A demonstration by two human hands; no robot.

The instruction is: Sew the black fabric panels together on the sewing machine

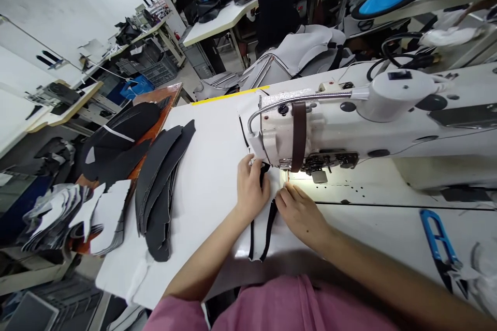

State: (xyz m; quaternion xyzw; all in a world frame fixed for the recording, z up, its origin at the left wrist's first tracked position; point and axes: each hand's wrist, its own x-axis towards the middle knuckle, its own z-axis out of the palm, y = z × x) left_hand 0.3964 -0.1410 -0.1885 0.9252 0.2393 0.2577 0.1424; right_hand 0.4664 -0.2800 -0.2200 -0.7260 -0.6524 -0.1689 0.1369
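Lying between my hands, nearer the right: one black strip (271,222), lengthwise toward me; left hand (251,189) pinching a black piece (264,170); right hand (302,213) at the strip's far end, grip unclear.

pink top (287,307), short left sleeve (178,314)

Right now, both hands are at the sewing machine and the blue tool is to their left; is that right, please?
The left hand and right hand are at the machine, but the head view shows the blue tool to their right.
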